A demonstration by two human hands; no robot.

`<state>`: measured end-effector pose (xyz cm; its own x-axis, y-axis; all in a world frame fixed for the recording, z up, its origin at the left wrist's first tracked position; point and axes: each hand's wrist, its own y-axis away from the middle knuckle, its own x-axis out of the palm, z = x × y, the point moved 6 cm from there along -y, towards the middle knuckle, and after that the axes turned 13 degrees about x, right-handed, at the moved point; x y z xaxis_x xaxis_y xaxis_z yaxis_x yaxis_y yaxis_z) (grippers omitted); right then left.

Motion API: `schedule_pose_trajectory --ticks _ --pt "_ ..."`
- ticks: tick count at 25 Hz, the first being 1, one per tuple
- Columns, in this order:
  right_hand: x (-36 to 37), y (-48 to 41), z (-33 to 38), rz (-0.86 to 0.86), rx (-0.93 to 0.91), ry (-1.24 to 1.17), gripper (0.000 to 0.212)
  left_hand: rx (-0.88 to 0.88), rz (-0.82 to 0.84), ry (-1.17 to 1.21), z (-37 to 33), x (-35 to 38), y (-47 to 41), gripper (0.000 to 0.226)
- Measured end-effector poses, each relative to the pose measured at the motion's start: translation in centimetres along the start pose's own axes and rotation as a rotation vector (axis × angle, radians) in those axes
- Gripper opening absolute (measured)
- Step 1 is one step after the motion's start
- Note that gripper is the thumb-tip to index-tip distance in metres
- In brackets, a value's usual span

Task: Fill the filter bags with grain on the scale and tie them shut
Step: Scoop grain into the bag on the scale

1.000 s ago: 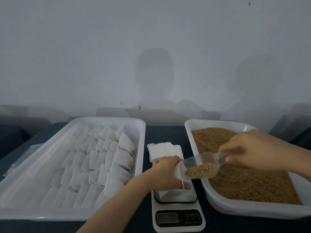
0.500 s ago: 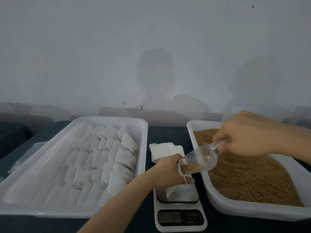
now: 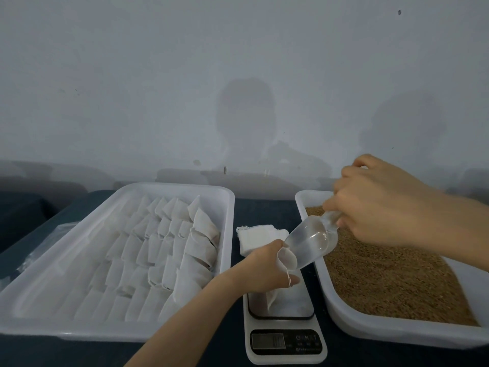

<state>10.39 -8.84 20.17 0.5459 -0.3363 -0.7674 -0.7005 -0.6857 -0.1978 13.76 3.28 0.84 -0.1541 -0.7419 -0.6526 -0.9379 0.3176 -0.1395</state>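
Note:
My left hand point(image 3: 267, 268) grips a white filter bag point(image 3: 277, 295) by its open mouth, and the bag stands on the small white scale point(image 3: 285, 343). My right hand point(image 3: 381, 202) holds the handle of a clear plastic scoop point(image 3: 309, 242). The scoop is tipped steeply down with its lip in the bag's mouth and looks empty. Brown grain point(image 3: 391, 276) fills the white tub point(image 3: 370, 327) on the right.
A large white tray point(image 3: 227, 207) on the left holds several rows of filled, tied bags. A stack of flat empty bags point(image 3: 259, 234) lies behind the scale. A grey wall stands close behind the dark table.
My right hand rose and tipped the scoop from level to steep. The grain in the scoop slid out into the bag held by my left hand.

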Motion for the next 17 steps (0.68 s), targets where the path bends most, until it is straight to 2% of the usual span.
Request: schedule_pose_trajectory --ticks 3,6,8,11,13,15,17 --pt "1.2 1.0 -0.7 -0.031 0.039 -0.042 0.022 -0.016 -0.003 0.032 0.1 0.0 0.0 0.060" --pt "3.7 2.5 -3.7 -0.025 0.164 -0.254 0.015 -0.035 -0.016 0.059 0.2 -0.2 0.2 0.056" --pt "6.5 4.1 -6.1 -0.018 0.270 -0.344 0.020 -0.047 -0.012 0.058 0.3 -0.2 0.3 0.057" --pt "12.4 6.6 -9.7 -0.057 0.475 -0.282 0.036 -0.040 0.005 0.059 0.2 -0.1 0.2 0.059" --pt "16.0 7.5 -10.5 0.013 0.572 -0.208 0.039 -0.030 0.006 0.065 0.2 -0.1 0.2 0.057" --pt "19.0 7.7 -9.9 0.077 0.613 -0.056 0.044 -0.039 -0.004 0.072 0.4 -0.1 0.2 0.055" --pt "21.0 7.6 -9.1 0.069 0.643 -0.048 0.044 -0.041 -0.004 0.076 0.5 0.0 0.1 0.053"
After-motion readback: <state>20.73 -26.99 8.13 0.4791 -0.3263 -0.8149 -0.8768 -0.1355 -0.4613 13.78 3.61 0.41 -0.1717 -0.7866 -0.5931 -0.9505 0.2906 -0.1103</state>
